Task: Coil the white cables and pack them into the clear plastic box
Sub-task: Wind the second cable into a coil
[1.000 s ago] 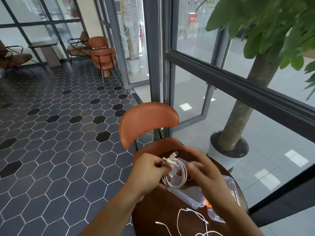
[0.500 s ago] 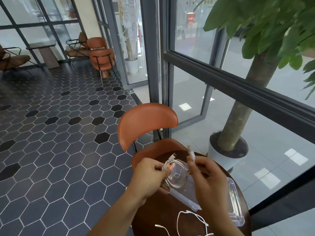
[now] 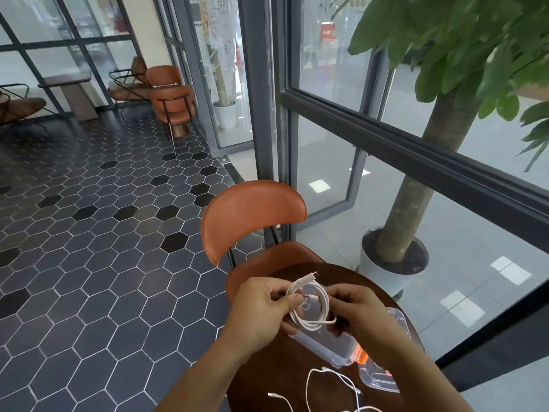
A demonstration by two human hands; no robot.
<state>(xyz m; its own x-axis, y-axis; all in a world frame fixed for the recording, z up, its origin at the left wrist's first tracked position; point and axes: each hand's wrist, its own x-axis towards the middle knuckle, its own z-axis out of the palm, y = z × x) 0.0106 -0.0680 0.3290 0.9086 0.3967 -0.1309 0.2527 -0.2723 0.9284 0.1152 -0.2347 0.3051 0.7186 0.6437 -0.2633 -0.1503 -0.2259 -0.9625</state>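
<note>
A white cable (image 3: 315, 321) is wound into a small coil that I hold with both hands just above the clear plastic box (image 3: 323, 341). My left hand (image 3: 263, 307) pinches the coil's left side, with one plug end sticking up past the thumb. My right hand (image 3: 358, 315) grips the coil's right side. The box sits open on the round dark wooden table (image 3: 267, 379), an orange clasp at its near corner. Its clear lid (image 3: 378, 379) lies to the right, partly hidden by my right forearm. Another white cable (image 3: 332, 388) lies loose on the table near me.
An orange chair (image 3: 252, 217) is tucked against the table's far edge. To the right a potted tree (image 3: 395, 257) stands beside a glass wall. Dark hexagon floor tiles spread to the left, with more chairs (image 3: 170, 96) far back.
My right hand has come down from holding a plug end up and now grips the coil's right side. The coil looks tighter and sits lower over the box.
</note>
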